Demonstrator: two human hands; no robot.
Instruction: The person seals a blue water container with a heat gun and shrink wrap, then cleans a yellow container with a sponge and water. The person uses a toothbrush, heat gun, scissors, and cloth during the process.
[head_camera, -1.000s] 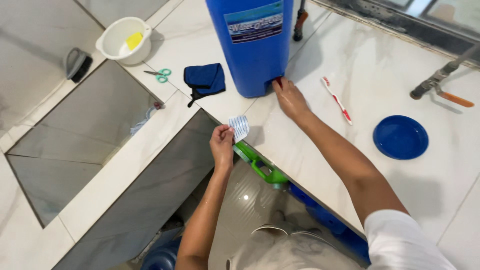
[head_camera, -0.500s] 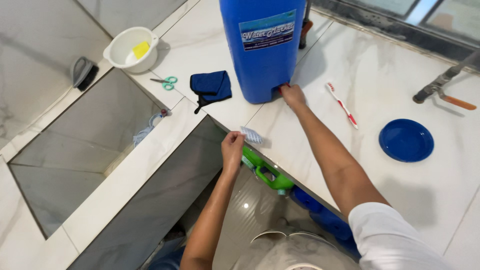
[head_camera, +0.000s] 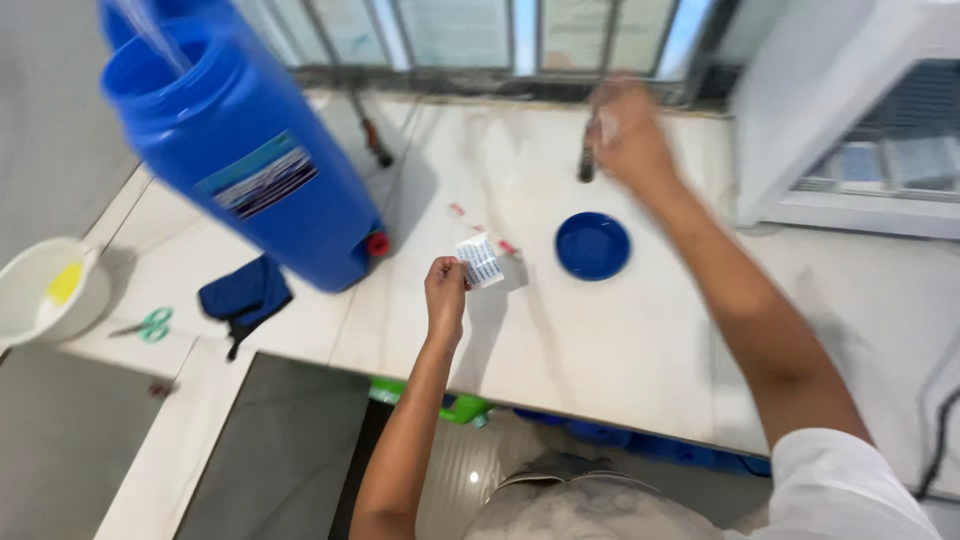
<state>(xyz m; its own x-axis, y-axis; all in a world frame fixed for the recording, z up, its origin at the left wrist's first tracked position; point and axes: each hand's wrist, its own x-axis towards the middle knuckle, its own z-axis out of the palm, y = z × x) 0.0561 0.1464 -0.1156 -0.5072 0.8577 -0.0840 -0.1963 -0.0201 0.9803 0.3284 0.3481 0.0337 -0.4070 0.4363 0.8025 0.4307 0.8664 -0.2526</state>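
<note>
Whereas the right hand touched the blue barrel's base half a second ago, it is now raised and blurred, grip unclear. The left hand pinches a small white packet above the glossy marble tabletop, near a round blue lid.

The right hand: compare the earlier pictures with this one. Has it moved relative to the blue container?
Yes. The right hand has left the base of the blue container and now is raised, blurred, beyond the blue plate, near the window.
</note>
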